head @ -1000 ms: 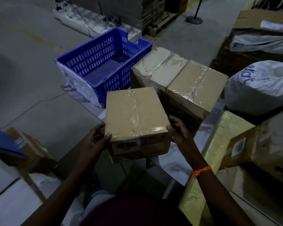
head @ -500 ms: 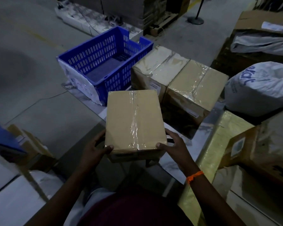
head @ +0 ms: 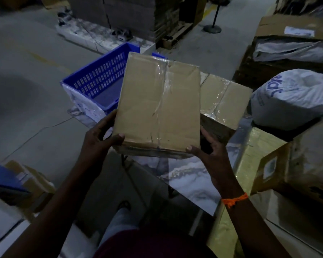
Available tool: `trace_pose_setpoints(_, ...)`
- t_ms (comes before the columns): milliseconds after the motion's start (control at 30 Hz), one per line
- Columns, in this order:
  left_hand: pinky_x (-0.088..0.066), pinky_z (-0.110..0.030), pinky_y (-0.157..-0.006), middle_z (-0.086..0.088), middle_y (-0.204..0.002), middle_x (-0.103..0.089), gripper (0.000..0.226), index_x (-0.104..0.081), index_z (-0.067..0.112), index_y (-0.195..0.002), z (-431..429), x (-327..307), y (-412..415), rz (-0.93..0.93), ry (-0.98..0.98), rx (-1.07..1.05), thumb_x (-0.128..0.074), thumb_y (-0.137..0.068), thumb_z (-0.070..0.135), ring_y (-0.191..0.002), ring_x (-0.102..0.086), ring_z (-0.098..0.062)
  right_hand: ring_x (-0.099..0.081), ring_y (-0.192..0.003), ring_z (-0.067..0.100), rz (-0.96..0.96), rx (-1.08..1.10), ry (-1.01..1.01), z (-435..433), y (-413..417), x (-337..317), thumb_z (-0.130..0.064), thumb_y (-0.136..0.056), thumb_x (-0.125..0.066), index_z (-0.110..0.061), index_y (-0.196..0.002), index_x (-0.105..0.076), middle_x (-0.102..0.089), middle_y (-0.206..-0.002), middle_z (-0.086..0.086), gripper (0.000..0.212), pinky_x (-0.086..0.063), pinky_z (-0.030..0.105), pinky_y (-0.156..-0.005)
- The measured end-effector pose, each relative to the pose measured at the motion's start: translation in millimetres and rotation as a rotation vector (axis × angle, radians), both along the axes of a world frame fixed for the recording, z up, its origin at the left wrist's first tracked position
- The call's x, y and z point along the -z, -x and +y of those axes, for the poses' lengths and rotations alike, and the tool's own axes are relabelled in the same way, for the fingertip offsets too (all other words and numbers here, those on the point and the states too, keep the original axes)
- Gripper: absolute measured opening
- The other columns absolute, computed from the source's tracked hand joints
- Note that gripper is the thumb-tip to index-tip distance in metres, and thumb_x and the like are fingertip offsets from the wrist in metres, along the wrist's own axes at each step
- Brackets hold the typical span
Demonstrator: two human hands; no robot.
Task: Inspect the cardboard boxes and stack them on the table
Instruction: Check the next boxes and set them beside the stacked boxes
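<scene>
Cardboard box (head: 158, 107) is up in the air over the bench (head: 190, 175), left hand (head: 99, 140) and right hand (head: 209, 155) fingers (head: 117, 137) gripping just its near corners, so it could tip forward and drop.

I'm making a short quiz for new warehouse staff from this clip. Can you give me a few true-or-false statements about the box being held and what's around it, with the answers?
1. The left hand and the right hand both hold the cardboard box. True.
2. Clear tape runs down the middle of the held box's upper face. True.
3. The blue basket stands to the right of the held box. False: the blue basket is on its left.
4. The orange band is on the left wrist. False: the orange band is on the right wrist.
</scene>
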State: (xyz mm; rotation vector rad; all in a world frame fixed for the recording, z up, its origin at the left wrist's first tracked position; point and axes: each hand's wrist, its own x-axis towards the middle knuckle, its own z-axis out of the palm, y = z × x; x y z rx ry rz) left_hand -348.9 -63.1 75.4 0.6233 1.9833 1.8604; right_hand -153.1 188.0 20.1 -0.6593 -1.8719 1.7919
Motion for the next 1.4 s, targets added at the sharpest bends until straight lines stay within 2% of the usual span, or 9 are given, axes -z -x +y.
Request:
trace_pose_setpoints(67, -0.049, -0.032, -0.102, 0.01, -0.143, -0.059, 0.073, -0.053, 0.023, -0.144, 18, -7, 18, 0.01, 0.016, 0.047, -0.079, -0.078, 0.009, -0.132, -0.053, -0.007, -0.061, -0.129, 0.016, 0.012, 0.031, 0.02, 9, 9, -7, -0.031, -0.074, -0.088, -0.028, -0.151, -0.051, -0.06, -0.145, 0.001, 0.085, -0.056, 0.041, -0.102)
trace_pose_setpoints(233, -0.053, -0.014, -0.081, 0.014, -0.134, -0.056, 0.062, -0.045, 0.026, -0.15, 80, -30, 72, -0.058, 0.043, 0.198, -0.06, -0.093, 0.004, -0.112, -0.057, 0.002, -0.064, -0.121, 0.007, 0.036, 0.182, 0.021, 41, 45, -23, -0.013, -0.086, -0.081, -0.019, -0.149, -0.053, -0.062, -0.14, -0.003, 0.069, -0.057, 0.036, -0.101)
trace_pose_setpoints(333, -0.052, -0.026, -0.092, 0.01, -0.135, -0.058, 0.06, -0.045, 0.022, -0.151, 119, -40, 117, -0.058, 0.061, 0.298, -0.056, -0.095, 0.002, -0.118, -0.058, -0.005, -0.066, -0.123, 0.02, 0.011, 0.246, 0.04, 66, 73, -31, -0.037, -0.077, -0.088, -0.024, -0.148, -0.055, -0.066, -0.138, 0.001, 0.08, -0.057, 0.047, -0.101)
trace_pose_setpoints(400, -0.052, -0.032, -0.097, 0.01, -0.131, -0.061, 0.061, -0.046, 0.022, -0.15, 148, -44, 151, -0.088, 0.066, 0.336, -0.057, -0.094, 0.001, -0.116, -0.062, -0.009, -0.065, -0.125, 0.022, 0.001, 0.286, 0.017, 83, 93, -34, -0.037, -0.079, -0.088, -0.023, -0.148, -0.055, -0.067, -0.137, 0.001, 0.078, -0.057, 0.047, -0.101)
trace_pose_setpoints(600, -0.057, -0.024, -0.079, 0.004, -0.135, -0.059, 0.061, -0.047, 0.022, -0.149, 234, -35, 236, -0.137, 0.116, 0.446, -0.057, -0.094, -0.003, -0.11, -0.063, -0.01, -0.066, -0.123, 0.023, -0.031, 0.362, 0.011, 126, 155, -39, -0.042, -0.072, -0.085, -0.022, -0.148, -0.056, -0.069, -0.135, 0.0, 0.083, -0.054, 0.051, -0.105)
trace_pose_setpoints(700, -0.055, -0.028, -0.084, 0.003, -0.137, -0.057, 0.06, -0.048, 0.022, -0.148, 261, -18, 269, -0.161, 0.155, 0.465, -0.056, -0.094, -0.005, -0.118, -0.059, -0.016, -0.065, -0.125, 0.021, -0.057, 0.406, 0.022, 140, 178, -31, -0.049, -0.071, -0.088, -0.027, -0.147, -0.056, -0.066, -0.139, -0.002, 0.085, -0.053, 0.052, -0.105)
trace_pose_setpoints(867, -0.055, -0.032, -0.091, 0.01, -0.128, -0.063, 0.061, -0.051, 0.021, -0.146, 273, -1, 300, -0.219, 0.164, 0.479, -0.057, -0.093, -0.007, -0.12, -0.06, -0.015, -0.06, -0.127, 0.01, -0.113, 0.464, -0.047, 141, 203, -36, -0.032, -0.086, -0.081, -0.028, -0.149, -0.054, -0.06, -0.145, -0.006, 0.069, -0.052, 0.042, -0.108)
trace_pose_setpoints(1000, -0.055, -0.033, -0.092, 0.011, -0.132, -0.062, 0.06, -0.052, 0.025, -0.145, 275, 7, 316, -0.238, 0.148, 0.506, -0.056, -0.093, -0.005, -0.12, -0.061, -0.013, -0.061, -0.128, 0.011, -0.112, 0.5, -0.05, 142, 217, -28, -0.048, -0.076, -0.081, -0.03, -0.148, -0.055, -0.058, -0.147, -0.004, 0.079, -0.053, 0.046, -0.107)
trace_pose_setpoints(1400, -0.054, -0.028, -0.083, 0.013, -0.127, -0.065, 0.062, -0.052, 0.021, -0.146, 282, 4, 349, -0.245, 0.092, 0.492, -0.057, -0.091, -0.008, -0.114, -0.063, -0.01, -0.062, -0.126, 0.01, -0.107, 0.503, -0.112, 147, 247, -28, -0.049, -0.077, -0.08, -0.03, -0.149, -0.054, -0.059, -0.146, -0.003, 0.079, -0.052, 0.046, -0.108)
